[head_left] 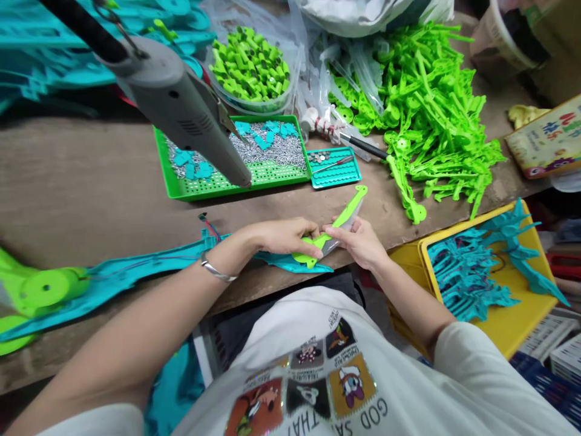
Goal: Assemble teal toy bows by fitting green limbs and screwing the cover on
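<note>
My left hand [297, 235] is closed on the lower end of a long bright green plastic part [348, 210], thumb near its wide end. Fingers of my right hand [361, 241] pinch the same part from the other side, around its middle. A greyish, clear strip lies along the part's edge, and I cannot tell whether it is fixed to it. The piece is tilted, its narrow end pointing away to the right. Under my left wrist runs a long teal plastic part [158, 261] with thin wires. Round green pieces [49, 289] are at its left end.
A grey electric screwdriver [181, 109] hangs over a green tray [175, 195] of screws and teal bits. Beside it are a small teal tray [336, 175], a tub of green caps [252, 63] and a heap of green parts [436, 115]. A yellow bin [521, 309] holds teal parts.
</note>
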The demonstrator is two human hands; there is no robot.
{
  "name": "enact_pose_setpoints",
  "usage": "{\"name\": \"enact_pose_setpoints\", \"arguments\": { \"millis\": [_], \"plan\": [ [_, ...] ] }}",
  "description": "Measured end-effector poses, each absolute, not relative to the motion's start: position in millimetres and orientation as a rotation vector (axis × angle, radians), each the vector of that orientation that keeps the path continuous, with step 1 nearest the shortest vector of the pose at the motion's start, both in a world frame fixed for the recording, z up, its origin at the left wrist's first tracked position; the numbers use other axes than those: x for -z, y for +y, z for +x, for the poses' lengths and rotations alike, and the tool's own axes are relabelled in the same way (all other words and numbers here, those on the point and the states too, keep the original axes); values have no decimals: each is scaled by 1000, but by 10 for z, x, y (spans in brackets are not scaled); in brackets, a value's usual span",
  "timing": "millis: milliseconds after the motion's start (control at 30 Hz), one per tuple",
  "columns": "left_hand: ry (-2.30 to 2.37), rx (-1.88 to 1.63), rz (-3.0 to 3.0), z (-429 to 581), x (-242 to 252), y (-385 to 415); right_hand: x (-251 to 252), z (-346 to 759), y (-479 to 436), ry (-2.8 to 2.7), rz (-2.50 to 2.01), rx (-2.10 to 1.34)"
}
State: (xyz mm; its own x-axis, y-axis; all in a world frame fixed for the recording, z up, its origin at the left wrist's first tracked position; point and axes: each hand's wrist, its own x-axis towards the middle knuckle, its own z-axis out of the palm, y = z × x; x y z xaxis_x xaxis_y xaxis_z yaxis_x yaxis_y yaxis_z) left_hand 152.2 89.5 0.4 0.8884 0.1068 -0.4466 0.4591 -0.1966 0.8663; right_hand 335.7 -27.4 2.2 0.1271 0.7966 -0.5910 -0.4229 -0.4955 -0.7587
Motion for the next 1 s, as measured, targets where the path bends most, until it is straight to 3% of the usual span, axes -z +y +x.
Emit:
{"name": "enact_pose_setpoints", "arguments": {
  "millis": [767, 1000],
  "plan": [
    [453, 207, 1820, 1475, 104, 858, 43, 3256, -335, -476, -1506, -1414],
    [402, 382, 1828, 1364, -40, 1015, 30, 3298, -340, -458, -1518, -1452]
  ]
}}
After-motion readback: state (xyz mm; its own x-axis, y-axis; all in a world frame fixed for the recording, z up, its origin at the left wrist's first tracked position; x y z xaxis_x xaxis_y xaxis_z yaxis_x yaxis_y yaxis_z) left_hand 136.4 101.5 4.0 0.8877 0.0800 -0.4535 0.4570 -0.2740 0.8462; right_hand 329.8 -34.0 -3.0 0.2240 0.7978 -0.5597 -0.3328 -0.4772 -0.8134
